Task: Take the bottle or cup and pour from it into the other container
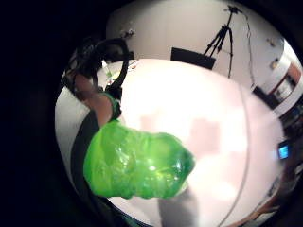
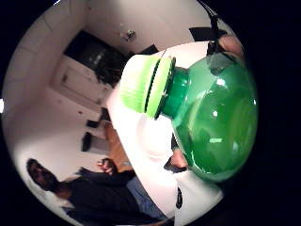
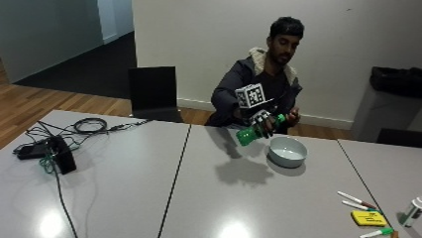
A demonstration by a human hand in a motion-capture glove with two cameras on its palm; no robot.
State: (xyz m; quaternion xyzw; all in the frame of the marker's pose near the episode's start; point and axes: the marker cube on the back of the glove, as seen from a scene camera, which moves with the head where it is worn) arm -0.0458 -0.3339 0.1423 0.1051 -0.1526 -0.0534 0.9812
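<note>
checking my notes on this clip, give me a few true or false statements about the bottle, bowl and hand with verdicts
1. The gloved right hand holds the green bottle in the air above the table. True.
2. The bottle's cap is off. False: the thumb side palm view shows a light green cap on its neck.
3. The white bowl sits on the table beside the bottle. True.
4. The bottle stands upright. False: it is tilted, cap end higher and towards the person.
5. The markers lie inside the bowl. False: they lie on the table near its corner, apart from the bowl.
</note>
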